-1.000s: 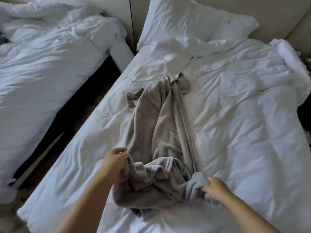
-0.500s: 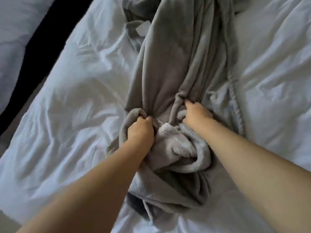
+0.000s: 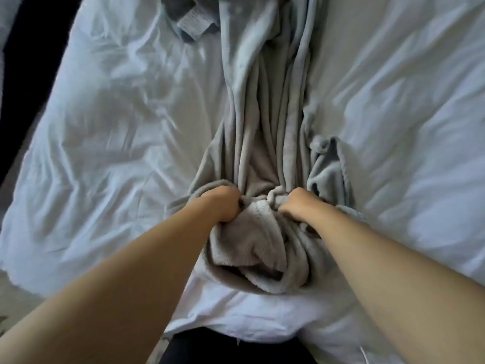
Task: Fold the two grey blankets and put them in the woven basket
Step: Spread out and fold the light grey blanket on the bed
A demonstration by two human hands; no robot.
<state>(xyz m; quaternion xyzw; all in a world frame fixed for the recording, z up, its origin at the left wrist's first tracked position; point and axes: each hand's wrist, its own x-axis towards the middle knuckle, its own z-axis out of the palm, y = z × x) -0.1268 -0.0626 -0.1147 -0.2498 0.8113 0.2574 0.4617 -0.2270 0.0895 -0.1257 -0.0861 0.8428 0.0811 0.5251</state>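
**A:** Where to look for the grey blanket point(image 3: 262, 114)?

**B:** Down the centre of the frame, on the white duvet point(image 3: 118, 132). Roped into long pleats from the top edge down to a fleecy wad at lower centre.

**A:** Why gathered like that?

**B:** Probably to draw the length in, or to hunt for an edge, before any folding. Judging by the taut pleats converging on both fists, pulled toward the bottom of the frame.

**A:** And the grip?

**B:** Clenched with the left hand point(image 3: 223, 204) on the left of the wad, knuckles up, fingers buried in cloth. Same for the right hand point(image 3: 301, 204) just beside it, curled round a twist of fleece. Near each other, not touching.

**A:** Anything hidden?

**B:** Plenty. No view of the fingertips, so no telling the amount of cloth in each fist. Cut off at the top edge, so no sign of the blanket's far end. At upper centre-left, a sewn label point(image 3: 193, 23) on a darker grey fold, print too blurred to read. Impossible to say whether part of this blanket or of the second one. No woven basket anywhere in frame. Folding not yet begun, by the look of it.
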